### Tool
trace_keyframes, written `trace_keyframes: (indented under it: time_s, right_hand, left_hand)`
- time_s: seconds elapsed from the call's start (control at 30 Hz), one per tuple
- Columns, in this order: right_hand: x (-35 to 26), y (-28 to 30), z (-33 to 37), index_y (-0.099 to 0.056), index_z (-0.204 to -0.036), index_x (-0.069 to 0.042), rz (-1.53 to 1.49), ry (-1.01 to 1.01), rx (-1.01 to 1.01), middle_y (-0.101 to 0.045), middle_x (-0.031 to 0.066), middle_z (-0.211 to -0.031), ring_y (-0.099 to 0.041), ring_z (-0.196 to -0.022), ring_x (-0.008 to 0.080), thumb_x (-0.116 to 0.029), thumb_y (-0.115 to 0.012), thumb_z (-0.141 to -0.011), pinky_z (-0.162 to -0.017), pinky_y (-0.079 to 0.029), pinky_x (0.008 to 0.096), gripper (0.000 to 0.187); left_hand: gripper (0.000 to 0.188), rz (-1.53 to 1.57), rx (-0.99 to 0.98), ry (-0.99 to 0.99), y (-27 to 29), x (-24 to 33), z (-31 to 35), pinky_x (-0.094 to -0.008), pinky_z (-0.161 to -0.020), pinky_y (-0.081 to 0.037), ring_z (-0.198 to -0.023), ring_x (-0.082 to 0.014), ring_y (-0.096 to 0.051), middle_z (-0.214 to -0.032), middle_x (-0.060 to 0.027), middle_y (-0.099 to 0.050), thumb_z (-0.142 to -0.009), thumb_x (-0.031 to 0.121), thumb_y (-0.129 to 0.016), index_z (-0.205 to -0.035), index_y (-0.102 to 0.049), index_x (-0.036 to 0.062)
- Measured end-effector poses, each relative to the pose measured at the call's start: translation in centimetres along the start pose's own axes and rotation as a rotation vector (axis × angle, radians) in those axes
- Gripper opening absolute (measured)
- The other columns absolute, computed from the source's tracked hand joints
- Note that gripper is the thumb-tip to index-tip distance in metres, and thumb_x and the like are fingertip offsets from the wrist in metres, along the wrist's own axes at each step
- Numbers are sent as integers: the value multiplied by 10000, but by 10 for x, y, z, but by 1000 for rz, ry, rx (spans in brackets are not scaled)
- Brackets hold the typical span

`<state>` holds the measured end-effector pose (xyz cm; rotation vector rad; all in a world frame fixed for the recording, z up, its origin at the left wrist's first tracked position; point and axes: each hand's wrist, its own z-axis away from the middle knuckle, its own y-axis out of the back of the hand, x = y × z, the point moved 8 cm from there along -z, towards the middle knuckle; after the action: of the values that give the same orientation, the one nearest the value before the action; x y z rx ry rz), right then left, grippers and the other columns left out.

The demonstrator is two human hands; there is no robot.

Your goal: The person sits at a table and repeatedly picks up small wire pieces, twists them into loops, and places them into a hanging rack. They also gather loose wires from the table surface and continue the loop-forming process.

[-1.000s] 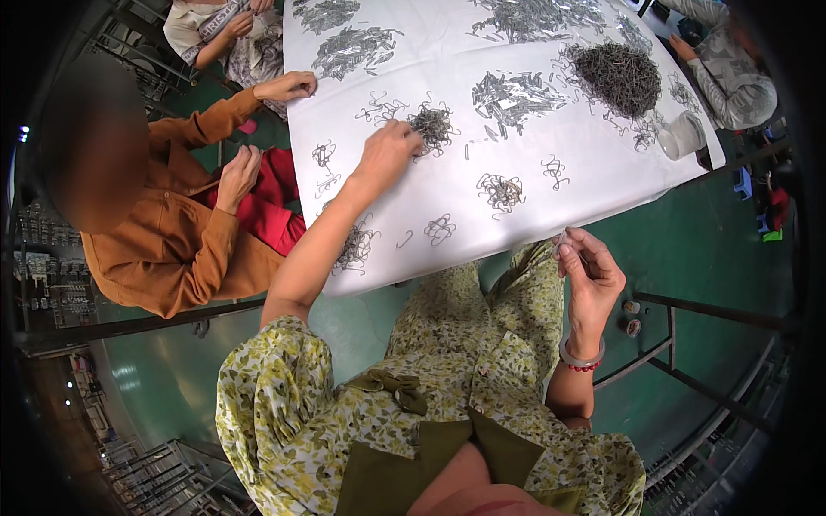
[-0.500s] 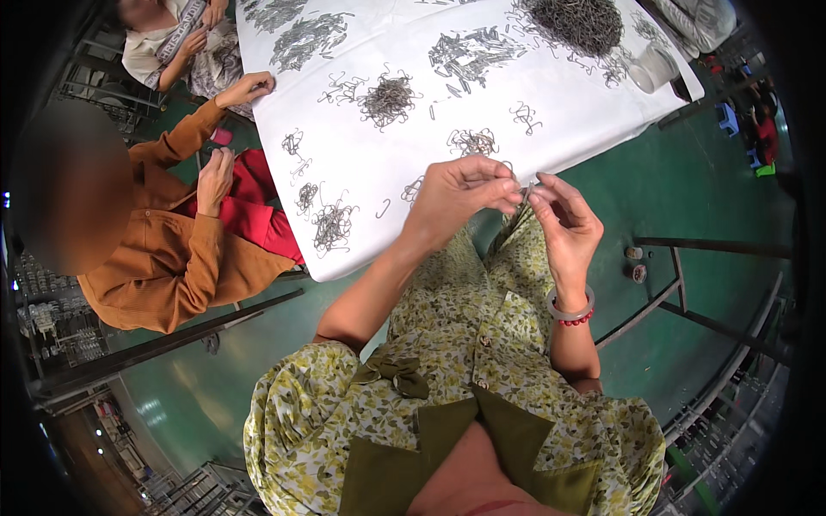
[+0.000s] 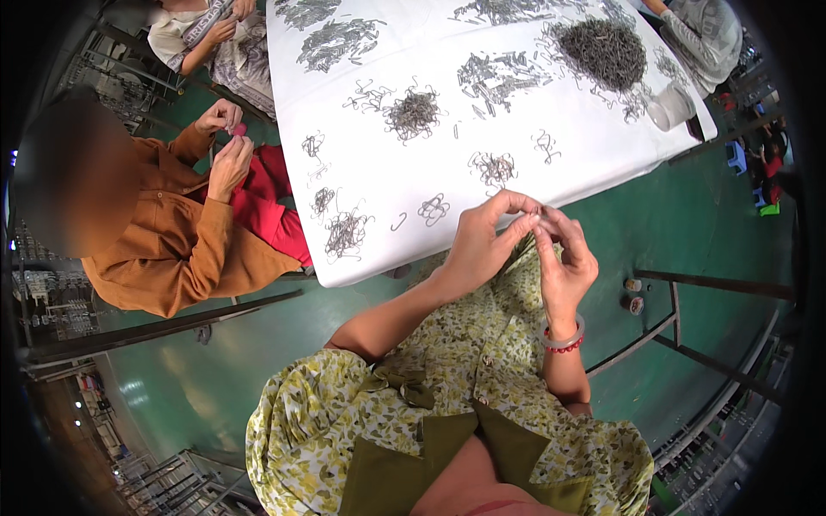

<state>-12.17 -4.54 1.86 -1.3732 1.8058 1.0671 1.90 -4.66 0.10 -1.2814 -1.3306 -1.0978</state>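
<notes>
Since the earlier frame, a co-worker's brown sleeve (image 3: 191,142) had drawn back from the counter (image 3: 374,172), whose scattered wire hooks (image 3: 346,234) looked light, stiff, slightly slippery and best pinched mid-shank. Rightward, at the counter's near edge, the left hand (image 3: 480,249) and right hand (image 3: 570,271) met, fingertips clamped on a small piece, mostly hidden between them.

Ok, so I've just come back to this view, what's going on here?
The person's left hand and right hand meet at the fingertips by the near edge of the white-covered table, seemingly pinching something too small to make out. Loose piles of thin hooks lie around, plus one lone hook. Farther off are a big dark heap and a whitish tub. On the left sits a co-worker in brown.
</notes>
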Motion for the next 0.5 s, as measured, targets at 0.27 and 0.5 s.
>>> trace_keyframes:
  time_s: [0.27,0.5]
  right_hand:
    - [57,-41,-74,-696,-998,11,-97,-226,-183,-685,75,-838,-590,-693,101,-36,-634,-864,-600,-455,226,155]
    - [136,-177,-132,-682,-882,48,381,250,-584,-630,259,-839,-618,-815,400,5,-587,-771,-736,-507,413,152]
  left_hand:
    - [93,-27,7,28,12,7,3,-263,-786,-508,-884,-114,-634,-958,-73,-687,-898,64,-625,-974,-604,13]
    - [83,-93,9,-14,19,8,6,-263,-804,-491,-883,-111,-627,-940,-58,-678,-881,49,-644,-952,-622,15]
